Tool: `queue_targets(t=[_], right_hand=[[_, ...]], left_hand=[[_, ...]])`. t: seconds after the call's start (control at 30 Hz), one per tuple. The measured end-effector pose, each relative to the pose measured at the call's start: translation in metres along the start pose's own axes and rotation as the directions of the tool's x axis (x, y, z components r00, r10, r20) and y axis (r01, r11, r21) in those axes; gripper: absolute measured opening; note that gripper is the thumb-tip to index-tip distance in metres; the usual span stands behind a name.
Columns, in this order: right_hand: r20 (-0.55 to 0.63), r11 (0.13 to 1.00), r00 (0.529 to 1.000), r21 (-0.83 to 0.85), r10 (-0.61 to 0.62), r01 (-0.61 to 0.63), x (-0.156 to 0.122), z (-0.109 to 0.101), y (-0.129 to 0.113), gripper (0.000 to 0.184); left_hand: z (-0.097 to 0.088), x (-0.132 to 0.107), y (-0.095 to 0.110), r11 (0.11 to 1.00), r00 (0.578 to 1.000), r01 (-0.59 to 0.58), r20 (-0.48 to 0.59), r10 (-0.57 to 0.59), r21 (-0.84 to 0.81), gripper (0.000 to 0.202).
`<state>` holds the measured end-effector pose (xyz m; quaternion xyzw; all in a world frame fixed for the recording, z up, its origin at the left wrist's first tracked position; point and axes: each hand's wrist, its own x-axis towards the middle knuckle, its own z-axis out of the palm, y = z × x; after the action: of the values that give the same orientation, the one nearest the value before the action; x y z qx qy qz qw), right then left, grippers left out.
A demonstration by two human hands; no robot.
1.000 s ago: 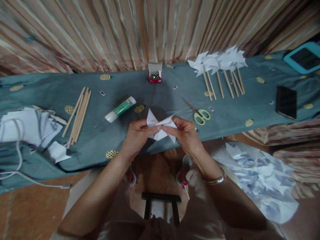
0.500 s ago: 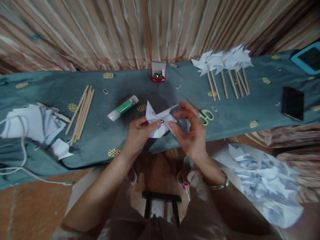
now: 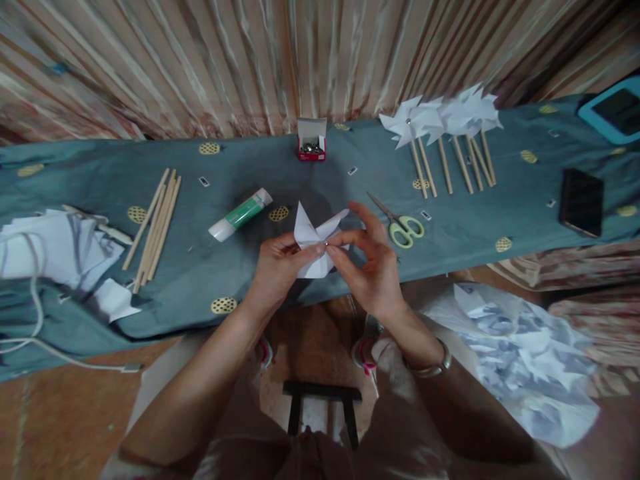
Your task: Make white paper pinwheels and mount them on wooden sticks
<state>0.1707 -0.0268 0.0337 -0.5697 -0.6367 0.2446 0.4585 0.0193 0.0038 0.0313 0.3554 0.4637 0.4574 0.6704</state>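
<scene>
A white paper pinwheel (image 3: 316, 263) is held over the table's near edge. My left hand (image 3: 277, 270) pinches its left side, the thumb on top close to the centre. There, the thumb and forefinger of my right hand (image 3: 373, 273) close on a small silver thumbtack (image 3: 326, 244); the other fingers are bent above the right blades and partly cover them. Right of my right hand lie scissors with pale green handles (image 3: 406, 231). A green and white glue stick (image 3: 241, 215) rests to the left of the pinwheel.
Behind stands an open red box of thumbtacks (image 3: 312, 151). Wooden sticks (image 3: 159, 227) and stacked paper (image 3: 47, 247) lie left, with a white cable (image 3: 37, 300). Finished pinwheels on sticks (image 3: 440, 123) and a black phone (image 3: 581, 202) lie right. A clear bag of pinwheels (image 3: 530, 360) stands below.
My right thumb and forefinger have moved left from the pinwheel's right blade to its centre and closed on the thumbtack. My left hand keeps its hold. The view has shifted slightly.
</scene>
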Motion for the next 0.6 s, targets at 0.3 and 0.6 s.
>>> queue_targets(t=[0.3, 0.6], right_hand=[[0.038, 0.995, 0.998, 0.082, 0.048, -0.051, 0.000, 0.003, 0.001, 0.004], [-0.092, 0.991, 0.992, 0.108, 0.085, -0.075, 0.010, -0.015, 0.019, 0.005]], left_hand=[[-0.002, 0.000, -0.001, 1.000, 1.000, 0.001, -0.009, -0.002, -0.014, 0.025], [-0.005, 0.004, -0.003, 0.998, 0.997, -0.062, -0.050, 0.060, -0.025, 0.020]])
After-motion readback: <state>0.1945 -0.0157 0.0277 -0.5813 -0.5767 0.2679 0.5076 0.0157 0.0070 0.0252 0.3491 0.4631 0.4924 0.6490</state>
